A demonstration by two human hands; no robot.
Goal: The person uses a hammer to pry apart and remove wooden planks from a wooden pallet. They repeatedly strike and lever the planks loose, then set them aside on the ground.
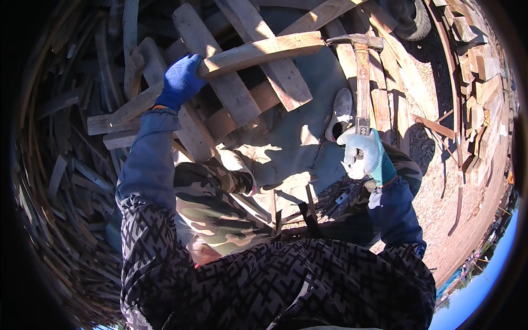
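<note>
My left hand [181, 80], in a blue glove, grips one end of a short squared timber [264, 51]. The piece slants up to the right, over other wooden boards [237, 93]. My right hand [365, 154], in a pale glove with a teal cuff, is closed around the handle of a claw hammer [363, 78]. The hammer stands head away from me, its claw pointing left at the far end of the timber. Whether claw and wood touch, I cannot tell. My fingers hide the lower part of the handle.
A large heap of loose timber [62, 173] fills the left side. Stacked wood offcuts [474, 78] line the right, near a wheel with a tyre [414, 22]. Long planks [383, 99] lie beyond my sneaker [341, 109]. Bare ground [445, 231] stretches to the lower right.
</note>
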